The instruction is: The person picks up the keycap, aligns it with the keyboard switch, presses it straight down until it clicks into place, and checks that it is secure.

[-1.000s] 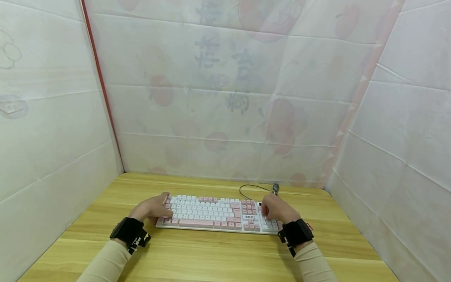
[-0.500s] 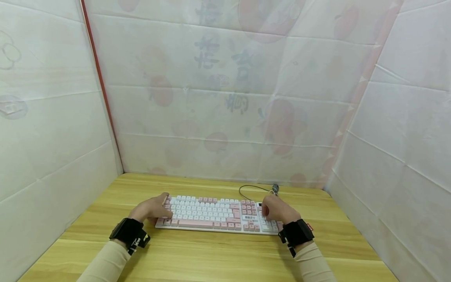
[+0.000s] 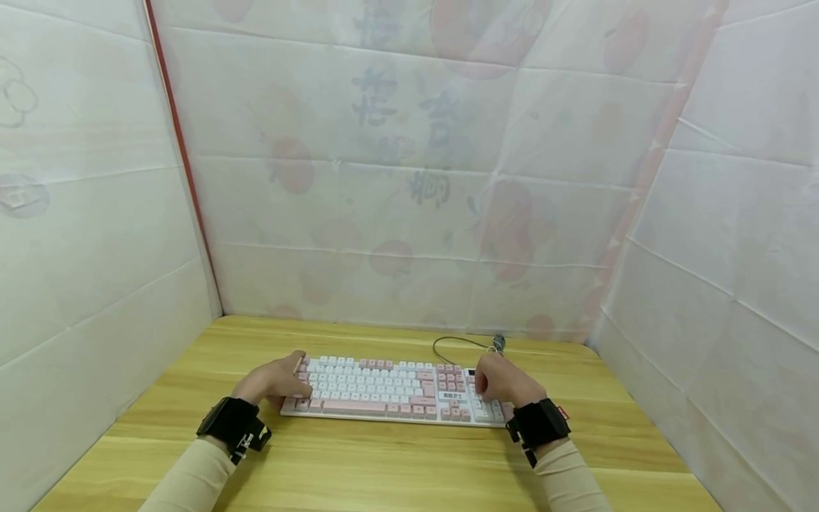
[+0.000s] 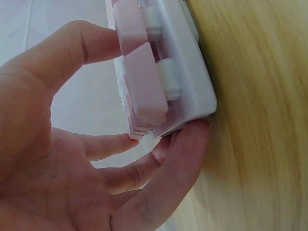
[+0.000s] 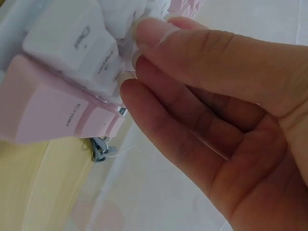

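Note:
A pink-and-white keyboard [image 3: 365,387] lies flat on the wooden table. My left hand [image 3: 275,378] grips its left end. In the left wrist view, the thumb [image 4: 103,43] bends onto the pink keys [image 4: 144,79], while a finger [image 4: 185,154] presses against the end of the white case. My right hand [image 3: 505,378] is over the number pad, its fingers drawn in towards the thumb. Seen from the right wrist, thumb [image 5: 154,31] and fingertips close about a white keycap [image 5: 126,50], which they partly hide. The pink Enter key [image 5: 53,106] sits just beside them.
A thin grey cable [image 3: 457,338] loops behind the keyboard to a dark tied bundle [image 3: 499,343]. Bare wooden tabletop [image 3: 384,462] spreads in front. Pale printed cloth walls [image 3: 397,213] stand at the back and both sides.
Both hands keep their places on the keyboard. The head view has shifted very slightly.

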`<state>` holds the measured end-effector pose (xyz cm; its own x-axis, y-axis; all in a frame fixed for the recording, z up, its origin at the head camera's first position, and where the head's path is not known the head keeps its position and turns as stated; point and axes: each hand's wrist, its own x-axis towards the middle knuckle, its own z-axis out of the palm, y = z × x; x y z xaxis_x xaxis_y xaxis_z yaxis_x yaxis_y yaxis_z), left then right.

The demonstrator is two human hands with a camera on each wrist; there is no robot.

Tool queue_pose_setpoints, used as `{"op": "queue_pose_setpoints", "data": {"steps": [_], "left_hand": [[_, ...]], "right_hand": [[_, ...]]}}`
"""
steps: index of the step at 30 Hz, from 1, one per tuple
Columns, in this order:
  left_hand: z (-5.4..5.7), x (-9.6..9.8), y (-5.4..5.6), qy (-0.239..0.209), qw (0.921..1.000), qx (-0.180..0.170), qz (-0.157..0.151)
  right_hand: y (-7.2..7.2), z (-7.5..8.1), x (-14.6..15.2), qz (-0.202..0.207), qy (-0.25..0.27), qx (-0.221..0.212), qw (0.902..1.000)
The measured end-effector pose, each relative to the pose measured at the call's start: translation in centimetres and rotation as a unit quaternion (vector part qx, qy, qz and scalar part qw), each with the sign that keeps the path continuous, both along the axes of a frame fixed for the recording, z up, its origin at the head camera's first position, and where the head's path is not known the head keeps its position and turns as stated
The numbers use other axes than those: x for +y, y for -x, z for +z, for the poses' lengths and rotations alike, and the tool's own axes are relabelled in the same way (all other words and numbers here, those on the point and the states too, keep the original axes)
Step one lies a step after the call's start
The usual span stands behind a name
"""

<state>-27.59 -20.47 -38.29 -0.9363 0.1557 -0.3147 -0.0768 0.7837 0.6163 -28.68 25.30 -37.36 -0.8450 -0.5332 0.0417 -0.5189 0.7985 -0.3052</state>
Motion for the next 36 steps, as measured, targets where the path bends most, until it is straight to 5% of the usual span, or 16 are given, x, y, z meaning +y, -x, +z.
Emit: {"op": "queue_pose_setpoints", "data": {"steps": [36], "left_hand": [[-0.1,0.0,0.0,0.000,0.9999,0.010,-0.009]], "right_hand": [[-0.7,-0.2,-0.7,0.020,-0.013,0.056,0.9982]]}}
